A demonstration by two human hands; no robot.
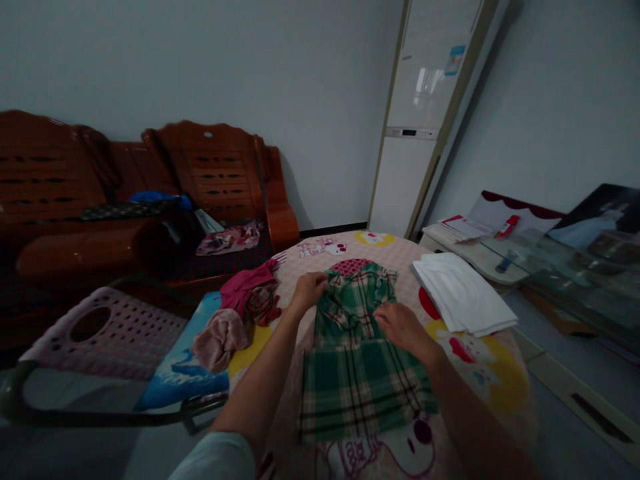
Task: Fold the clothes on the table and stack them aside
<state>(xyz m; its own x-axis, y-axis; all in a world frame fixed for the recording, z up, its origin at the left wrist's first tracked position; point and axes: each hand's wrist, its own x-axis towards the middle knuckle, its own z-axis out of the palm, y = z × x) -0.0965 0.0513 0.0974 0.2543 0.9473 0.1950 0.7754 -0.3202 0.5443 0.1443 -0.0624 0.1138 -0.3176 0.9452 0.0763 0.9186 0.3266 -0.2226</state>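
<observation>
A green plaid dress (357, 383) with black and white lines lies spread on a round table (305, 283) under a pink patterned cloth. Its wide lower part is toward me, and its gathered top points away. My left hand (310, 291) is closed on the upper left edge of the dress, fingertips pinched together. Over the right side of the top, my right hand (400, 325) has its fingers curled in at the fabric; the fingertips look pressed on the plaid cloth.
Crumpled magenta and pink clothes (225, 337) lie at the table's left edge. On the right is a stack of white sheets (463, 293). A pink plastic chair (107, 333) stands left, a wooden sofa (215, 173) behind, and a glass shelf (565, 267) at far right.
</observation>
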